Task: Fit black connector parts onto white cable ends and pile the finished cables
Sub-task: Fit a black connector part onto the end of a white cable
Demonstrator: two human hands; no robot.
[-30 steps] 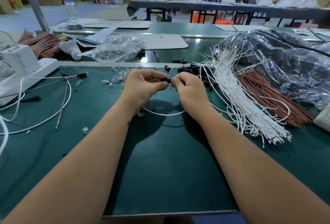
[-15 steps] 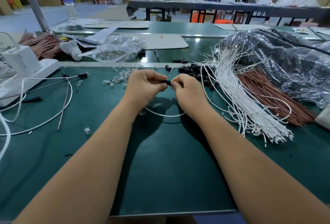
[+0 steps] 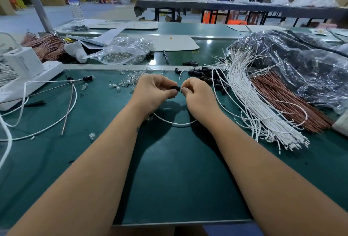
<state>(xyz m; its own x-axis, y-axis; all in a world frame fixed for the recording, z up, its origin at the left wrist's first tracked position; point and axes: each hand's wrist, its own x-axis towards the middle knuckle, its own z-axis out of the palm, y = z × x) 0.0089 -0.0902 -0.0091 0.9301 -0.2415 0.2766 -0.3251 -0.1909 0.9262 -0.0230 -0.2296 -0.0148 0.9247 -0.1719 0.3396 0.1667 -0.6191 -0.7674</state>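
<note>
My left hand (image 3: 154, 92) pinches a small black connector part (image 3: 174, 88) between thumb and fingers. My right hand (image 3: 197, 96) faces it and pinches the end of a white cable (image 3: 175, 122), whose loop hangs under both wrists onto the green mat. The cable tip meets the connector between my fingertips. A heap of loose black connector parts (image 3: 205, 75) lies just behind my right hand. A thick bundle of white cables (image 3: 252, 100) fans out to the right. Finished cables (image 3: 56, 85) with black ends lie to the left.
Brown wires (image 3: 282, 100) and a crumpled plastic bag (image 3: 301, 66) lie at the right. Small clear parts (image 3: 124, 82) are scattered behind my left hand. A white power strip (image 3: 28, 81) sits far left. A bag of clear parts (image 3: 120, 53) and a pen (image 3: 165, 56) lie beyond the mat.
Both hands stay together at the same spot; the fingertips have shifted slightly around the connector and cable end. The cable loop beneath has barely moved.
</note>
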